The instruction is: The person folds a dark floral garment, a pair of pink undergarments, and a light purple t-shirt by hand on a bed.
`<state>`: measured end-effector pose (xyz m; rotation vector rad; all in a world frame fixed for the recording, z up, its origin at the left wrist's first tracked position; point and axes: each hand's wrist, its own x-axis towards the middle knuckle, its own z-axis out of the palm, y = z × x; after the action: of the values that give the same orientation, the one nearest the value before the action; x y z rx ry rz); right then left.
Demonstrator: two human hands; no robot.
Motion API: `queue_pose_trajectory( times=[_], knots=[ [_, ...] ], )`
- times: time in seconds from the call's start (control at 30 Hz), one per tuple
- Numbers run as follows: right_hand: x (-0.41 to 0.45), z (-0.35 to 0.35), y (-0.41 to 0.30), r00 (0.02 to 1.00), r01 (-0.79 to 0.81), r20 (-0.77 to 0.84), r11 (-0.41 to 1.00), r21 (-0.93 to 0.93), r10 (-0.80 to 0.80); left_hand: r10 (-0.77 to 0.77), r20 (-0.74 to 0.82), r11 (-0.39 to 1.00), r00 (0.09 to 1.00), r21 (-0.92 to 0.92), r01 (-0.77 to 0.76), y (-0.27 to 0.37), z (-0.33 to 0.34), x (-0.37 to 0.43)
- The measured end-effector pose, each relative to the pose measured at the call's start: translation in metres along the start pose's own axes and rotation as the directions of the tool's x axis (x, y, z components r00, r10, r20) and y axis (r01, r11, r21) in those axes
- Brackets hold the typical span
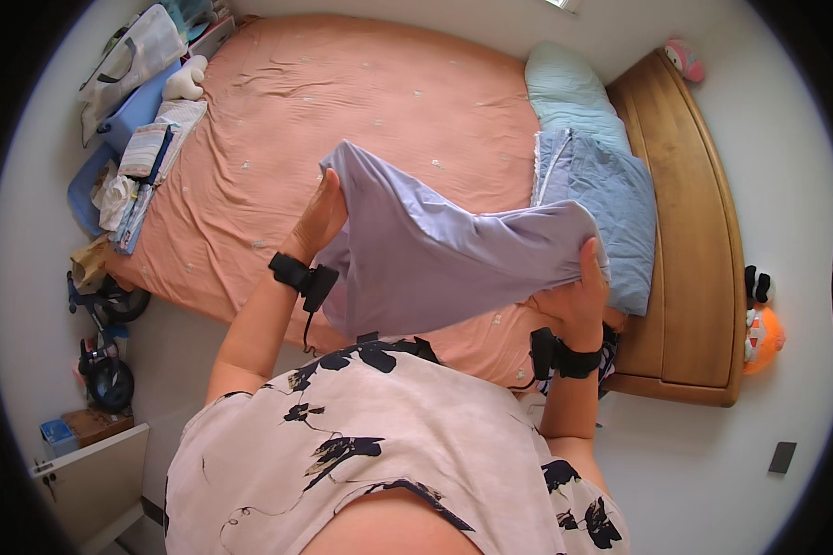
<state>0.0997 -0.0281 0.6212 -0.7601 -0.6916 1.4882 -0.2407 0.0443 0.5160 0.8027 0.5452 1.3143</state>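
A lavender piece of cloth [423,270], perhaps a garment, hangs stretched between my two hands in front of my body. At its upper left corner, my left hand [323,215] grips the fabric with the thumb up. My right hand [579,302] holds the opposite end, its thumb over the near side of the fabric. The cloth sags in folds between them, and its lower part drops toward my shirt. Most fingers of both hands are hidden behind it. Below it lies a bed with a salmon-coloured fitted sheet [389,83].
Light green [573,97] and blue pillows [611,222] lie against the wooden headboard [687,229]. Folded clothes [146,149] and a blue fabric bin [135,111] line the bed's left edge. A balance bike [107,354] stands left, beyond a white door [101,479].
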Motion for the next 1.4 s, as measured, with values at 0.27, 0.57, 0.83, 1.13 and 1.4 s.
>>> queue_pose_trajectory(
  times=[0.27, 0.57, 0.83, 1.13, 1.4],
  knots=[
    [0.015, 0.001, -0.046, 0.916, 0.401, 0.223, 0.793, -0.459, -0.334, 0.330, -0.244, 0.930, 0.912, -0.082, -0.358, 0.068, -0.029, -0.024],
    [0.040, -0.034, -0.018, 0.959, 0.083, -0.198, 0.870, -0.485, -0.202, 0.289, -0.164, 0.957, 0.943, 0.023, -0.289, 0.075, -0.041, -0.025],
    [0.054, -0.022, -0.023, 0.965, 0.263, 0.046, 0.955, -0.134, -0.259, 0.506, -0.216, 0.862, 0.835, 0.164, -0.479, 0.127, -0.036, -0.031],
    [0.085, -0.091, 0.021, 0.949, 0.301, 0.298, 0.010, -0.954, -0.099, 0.542, -0.298, 0.835, 0.786, 0.299, -0.463, 0.164, -0.077, -0.039],
    [0.063, -0.069, 0.009, 0.973, 0.170, 0.120, 0.263, -0.950, -0.198, 0.416, -0.380, 0.909, 0.826, 0.165, -0.382, 0.131, -0.107, -0.041]
  ],
)
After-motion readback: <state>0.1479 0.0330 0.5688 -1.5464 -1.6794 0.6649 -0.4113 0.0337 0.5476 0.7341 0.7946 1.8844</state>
